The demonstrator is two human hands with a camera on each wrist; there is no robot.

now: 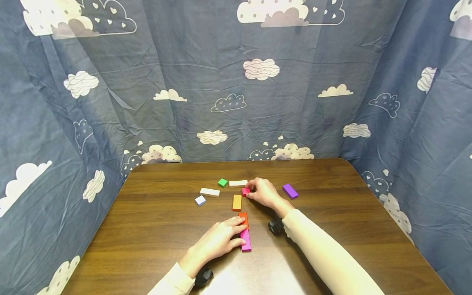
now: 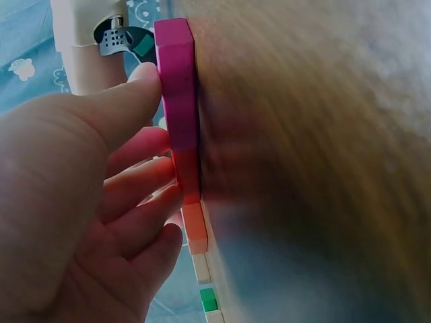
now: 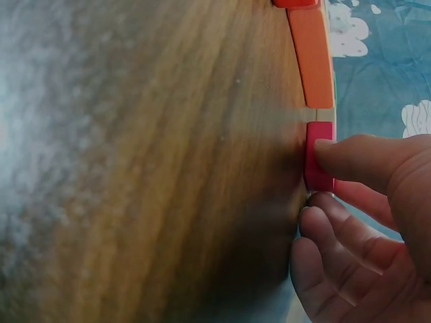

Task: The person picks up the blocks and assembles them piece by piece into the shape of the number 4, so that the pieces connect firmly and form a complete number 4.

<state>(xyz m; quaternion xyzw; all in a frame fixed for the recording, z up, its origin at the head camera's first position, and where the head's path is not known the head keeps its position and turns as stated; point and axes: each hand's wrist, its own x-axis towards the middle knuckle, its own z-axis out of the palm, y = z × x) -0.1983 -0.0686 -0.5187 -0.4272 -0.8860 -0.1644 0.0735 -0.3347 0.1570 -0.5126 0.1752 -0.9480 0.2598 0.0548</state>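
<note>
A small crimson block (image 1: 245,191) is pinched between the thumb and fingers of my right hand (image 1: 263,191), low over or on the table; the right wrist view shows the thumb pressed on its near face. Closer to me, my left hand (image 1: 219,238) rests against two blocks lying end to end. Its fingertips touch the red block (image 1: 243,215), and its thumb touches the magenta block (image 2: 176,87). Both of these blocks are partly covered by the fingers. An orange block (image 1: 237,203) lies between the two hands.
Beyond the orange block are a white block (image 1: 238,183), a green block (image 1: 222,182) and another white block (image 1: 209,192). A pale blue block (image 1: 200,200) sits to the left. A purple block (image 1: 290,191) lies right of my right hand. A cloud-patterned curtain (image 1: 206,82) hangs behind the wooden table (image 1: 155,229).
</note>
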